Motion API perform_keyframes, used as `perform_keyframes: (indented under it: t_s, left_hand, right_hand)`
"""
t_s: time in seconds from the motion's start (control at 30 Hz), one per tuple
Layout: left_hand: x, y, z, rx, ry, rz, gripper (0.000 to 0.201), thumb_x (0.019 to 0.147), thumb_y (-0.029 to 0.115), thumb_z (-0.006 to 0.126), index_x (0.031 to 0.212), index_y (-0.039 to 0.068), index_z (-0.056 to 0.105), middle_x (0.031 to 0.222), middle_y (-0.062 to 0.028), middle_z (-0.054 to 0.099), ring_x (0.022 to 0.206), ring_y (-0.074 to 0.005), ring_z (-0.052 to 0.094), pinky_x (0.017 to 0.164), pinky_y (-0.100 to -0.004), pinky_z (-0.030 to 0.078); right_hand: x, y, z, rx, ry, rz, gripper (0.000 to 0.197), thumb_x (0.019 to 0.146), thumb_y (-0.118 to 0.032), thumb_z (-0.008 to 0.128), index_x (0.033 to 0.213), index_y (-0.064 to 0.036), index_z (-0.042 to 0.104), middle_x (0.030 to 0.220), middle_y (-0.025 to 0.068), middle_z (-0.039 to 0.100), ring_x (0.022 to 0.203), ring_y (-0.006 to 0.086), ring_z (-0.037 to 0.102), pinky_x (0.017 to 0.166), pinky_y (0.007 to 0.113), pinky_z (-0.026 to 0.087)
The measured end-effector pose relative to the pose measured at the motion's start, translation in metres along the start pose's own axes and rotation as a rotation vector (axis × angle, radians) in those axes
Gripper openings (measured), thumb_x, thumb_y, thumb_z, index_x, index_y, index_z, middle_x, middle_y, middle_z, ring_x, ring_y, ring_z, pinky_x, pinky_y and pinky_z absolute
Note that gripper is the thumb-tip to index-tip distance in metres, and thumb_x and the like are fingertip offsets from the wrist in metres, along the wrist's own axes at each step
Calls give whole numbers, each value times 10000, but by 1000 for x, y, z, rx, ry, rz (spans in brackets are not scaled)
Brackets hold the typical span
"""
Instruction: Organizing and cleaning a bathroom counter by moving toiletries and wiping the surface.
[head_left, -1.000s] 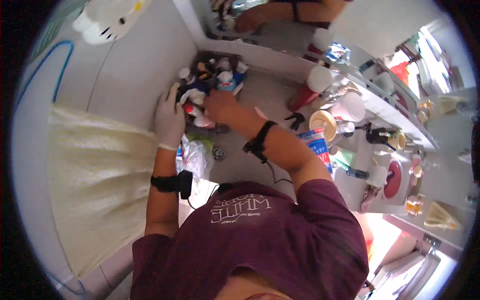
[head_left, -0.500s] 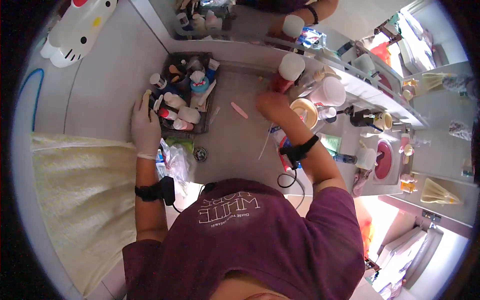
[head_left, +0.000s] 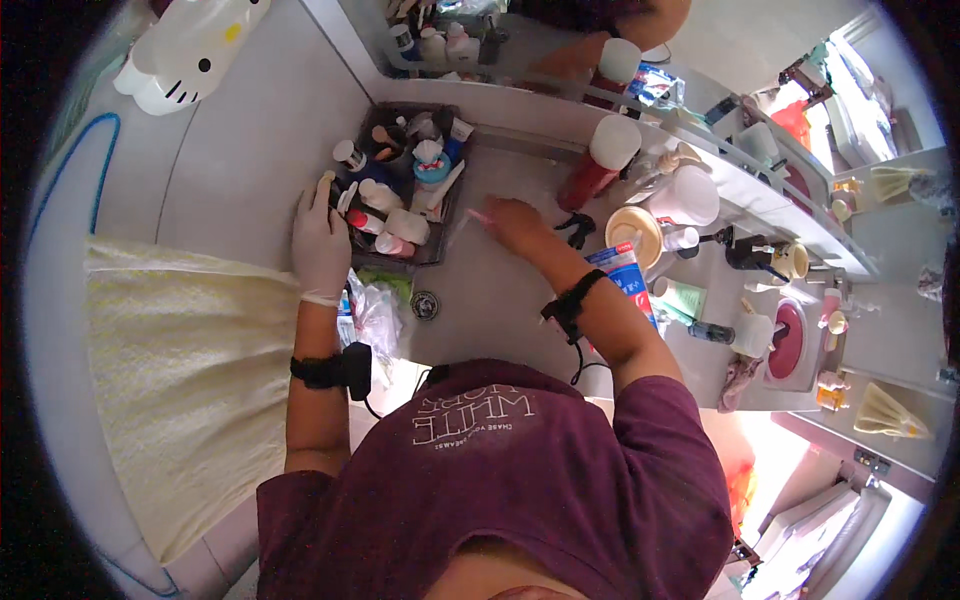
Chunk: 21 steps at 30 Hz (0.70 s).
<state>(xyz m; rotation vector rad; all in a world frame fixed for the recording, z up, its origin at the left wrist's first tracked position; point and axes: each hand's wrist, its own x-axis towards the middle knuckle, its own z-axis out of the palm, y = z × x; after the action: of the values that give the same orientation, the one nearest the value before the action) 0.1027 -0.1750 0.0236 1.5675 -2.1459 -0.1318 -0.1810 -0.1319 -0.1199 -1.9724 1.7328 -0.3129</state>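
Observation:
My left hand (head_left: 322,242), in a thin whitish glove, rests against the left side of a dark basket (head_left: 432,262). Its fingers are stretched out beside a bottle with a white cap (head_left: 349,155) and other small containers. Bare of any glove, my right hand (head_left: 518,228) is lowered to the grey counter, right of the basket. Its fingers are closed at the end of a slim pink strip-shaped tool (head_left: 479,215), mostly hidden by the hand. Just left of the tool lies a thin translucent stick (head_left: 456,235).
Behind my right hand stands a red bottle with a white lid (head_left: 612,145). Tubs, including a tan round lid (head_left: 634,236), and a blue packet (head_left: 628,275) crowd the right. A round drain (head_left: 425,305) and plastic bags (head_left: 374,325) lie near me; a yellow towel (head_left: 185,390) hangs left.
My right hand has come from beside the red bottle, left and down to the pink tool, and its fingers have closed there. My left hand stays at the basket. The whole view has shifted slightly.

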Motion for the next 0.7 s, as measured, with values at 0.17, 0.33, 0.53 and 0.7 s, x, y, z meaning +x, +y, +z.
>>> perform_keyframes:
  t_s: [0.17,0.33,0.53,0.7]
  left_hand:
    - [0,-3,4,37,56,48,480,885,36,491,1364,65,490,1340,-248,500,1237,-425,483,1027,-470,412]
    - [1,5,0,13,27,-14,477,885,38,501,1360,67,495,1348,-240,501,1241,-418,485,1028,-468,413]
    - [-2,0,0,-10,16,-29,479,879,38,512,1356,72,498,1339,-234,508,1217,-419,497,1019,-468,418]
    - [0,3,-1,22,-4,17,478,879,32,507,1357,56,492,1331,-250,506,1217,-427,489,1028,-468,405]
  right_hand:
    - [15,-10,27,-103,-24,-210,415,953,-463,499,957,-77,652,995,158,652,979,356,615,812,483,518]
    - [14,-13,23,-154,11,-291,399,922,-435,539,949,-56,661,1020,146,637,1021,345,607,792,481,528]
    - [-20,-15,-13,-189,-146,-3,273,906,-231,578,1132,-78,595,1055,161,624,987,364,625,742,491,530]
    - [6,-12,-19,27,60,-4,377,883,-150,556,1259,-177,549,933,183,617,899,378,634,711,492,516]
